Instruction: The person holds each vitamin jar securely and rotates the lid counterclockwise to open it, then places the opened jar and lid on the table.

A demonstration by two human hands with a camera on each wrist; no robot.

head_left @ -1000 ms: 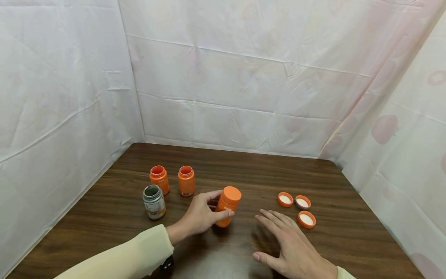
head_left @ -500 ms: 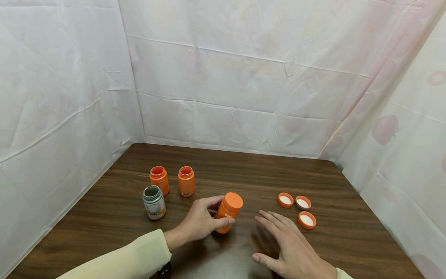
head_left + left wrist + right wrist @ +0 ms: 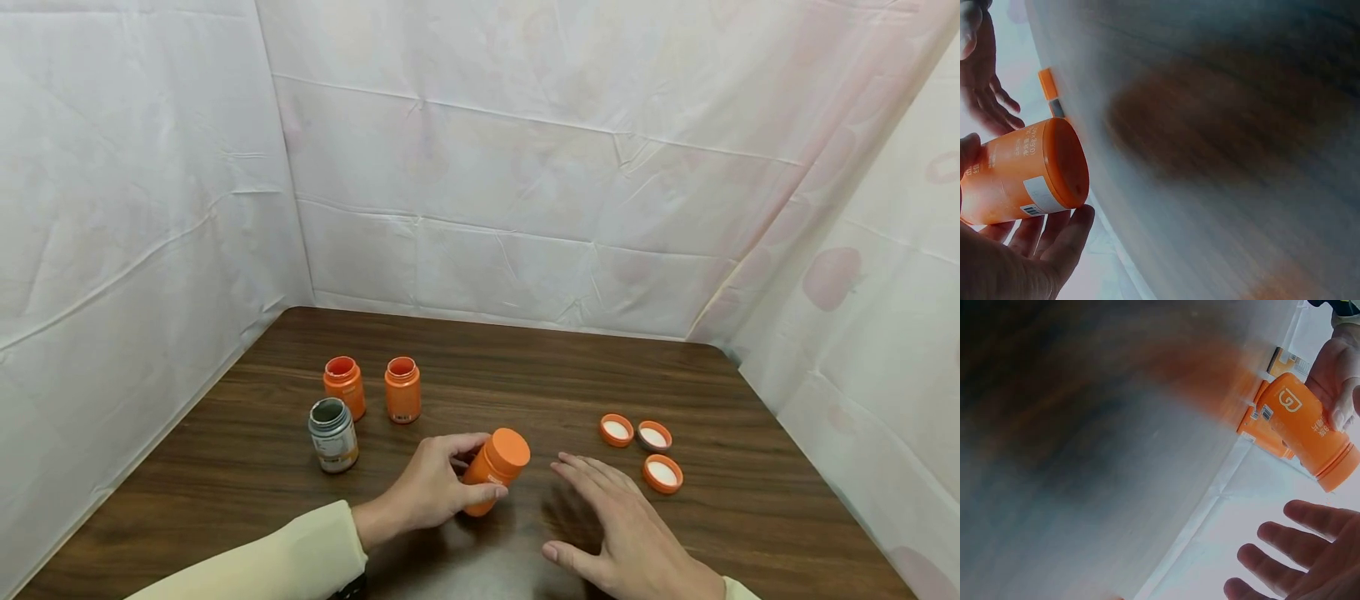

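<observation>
An orange bottle (image 3: 491, 475) with its orange cap on is held by my left hand (image 3: 431, 483), thumb on the near side and fingers behind. It tilts with the cap leaning right, and its base looks raised off the table. The left wrist view shows the bottle's (image 3: 1010, 172) underside and a barcode label, the fingertips along its side. My right hand (image 3: 630, 533) is spread to the right of the bottle, palm down, holding nothing. In the right wrist view the fingers (image 3: 1300, 544) of that hand are apart from the bottle (image 3: 1307, 428).
Two uncapped orange bottles (image 3: 403, 392) and a grey uncapped bottle (image 3: 333, 437) stand at the left of the dark wooden table (image 3: 525, 358). At the right lie two orange caps (image 3: 662, 473) and a grey-sided cap (image 3: 654, 436), white insides up. White curtains (image 3: 487, 167) surround the table.
My left hand has brought the bottle nearer and slightly to the right, tilting it further so its cap top shows more. The right hand has stayed almost still.
</observation>
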